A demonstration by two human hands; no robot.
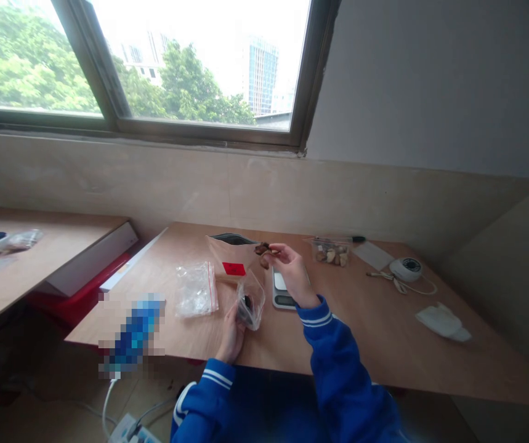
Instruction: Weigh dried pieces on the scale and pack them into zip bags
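Observation:
My left hand (pixel 233 332) is closed round the side of a small clear plastic bag (pixel 255 292) with its mouth open upward and something dark inside. Between thumb and fingers, my right hand (pixel 292 271) pinches a few brown dried pieces (pixel 264 251), mushroom-like in shape, held above and behind the bag. A digital kitchen scale (pixel 284 300) lies under my right hand, partly covered by it. Behind the bag stands a larger brownish pouch (pixel 227 252) with a red label (pixel 234 269) and an open top. Its contents are hidden.
Left of the bag lies a pack of clear zip bags (pixel 194 289). A blurred blue phone-like object (pixel 135 332) with a cable sits at the left edge. Farther right are a bag of brown pieces (pixel 331 253), a marker (pixel 358 239), a white camera (pixel 405 269) and a white crumpled item (pixel 443 322).

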